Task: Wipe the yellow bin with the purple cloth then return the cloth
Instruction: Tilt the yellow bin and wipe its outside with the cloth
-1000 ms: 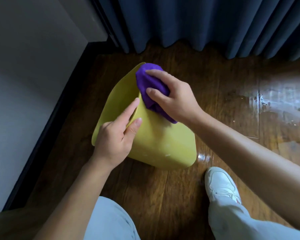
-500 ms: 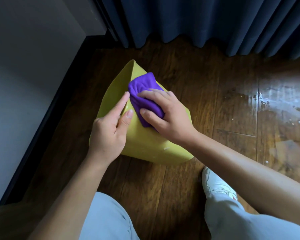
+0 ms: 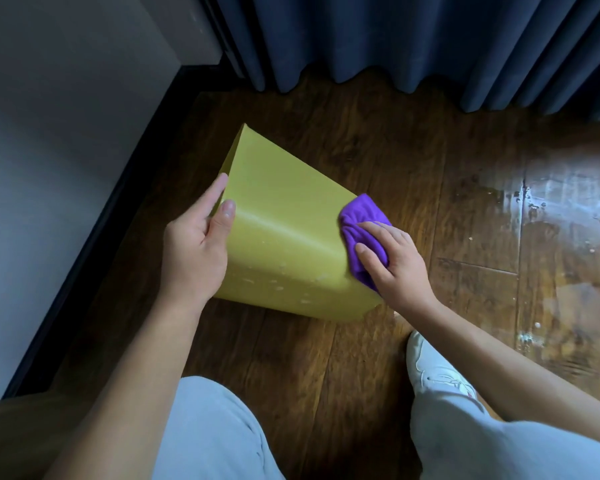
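Note:
The yellow bin [image 3: 284, 233] lies tipped on the wooden floor, its rim pointing away to the upper left and its base toward me. Pale specks dot its lower side. My left hand [image 3: 196, 244] grips the bin's left edge, thumb on the upper face. My right hand [image 3: 392, 261] presses the bunched purple cloth [image 3: 361, 226] against the bin's right edge near the base. Part of the cloth is hidden under my fingers.
A grey wall with a dark skirting board [image 3: 94, 244] runs along the left. Dark blue curtains [image 3: 413, 39] hang at the back. A wet, shiny floor patch [image 3: 565, 230] lies to the right. My white shoe [image 3: 433, 372] and pale trouser legs are at the bottom.
My right hand slid the cloth from the bin's far upper edge down and right to the edge near the base. My left hand shifted along the left edge.

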Action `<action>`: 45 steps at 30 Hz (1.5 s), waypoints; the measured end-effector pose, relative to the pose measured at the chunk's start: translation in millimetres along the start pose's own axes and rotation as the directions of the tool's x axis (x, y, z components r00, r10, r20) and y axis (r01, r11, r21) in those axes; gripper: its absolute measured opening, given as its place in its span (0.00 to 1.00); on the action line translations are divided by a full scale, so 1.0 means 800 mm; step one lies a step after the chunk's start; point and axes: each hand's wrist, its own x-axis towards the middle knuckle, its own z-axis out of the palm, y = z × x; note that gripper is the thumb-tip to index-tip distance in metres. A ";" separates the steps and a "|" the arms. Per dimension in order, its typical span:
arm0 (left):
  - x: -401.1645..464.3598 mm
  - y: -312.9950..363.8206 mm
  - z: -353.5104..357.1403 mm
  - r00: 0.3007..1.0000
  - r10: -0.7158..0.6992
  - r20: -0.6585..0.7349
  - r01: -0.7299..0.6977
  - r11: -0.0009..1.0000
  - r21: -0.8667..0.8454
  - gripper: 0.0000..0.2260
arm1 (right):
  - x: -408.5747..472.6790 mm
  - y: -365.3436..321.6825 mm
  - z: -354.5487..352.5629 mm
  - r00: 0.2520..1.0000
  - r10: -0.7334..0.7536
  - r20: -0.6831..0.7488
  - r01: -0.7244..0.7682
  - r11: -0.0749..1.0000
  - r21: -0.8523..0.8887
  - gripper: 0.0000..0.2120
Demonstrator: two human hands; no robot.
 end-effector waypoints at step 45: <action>-0.048 -0.017 -0.022 0.970 0.096 0.224 -0.123 0.986 0.109 0.29 | -0.027 0.028 -0.054 0.913 0.366 -0.180 -0.307 0.907 0.288 0.16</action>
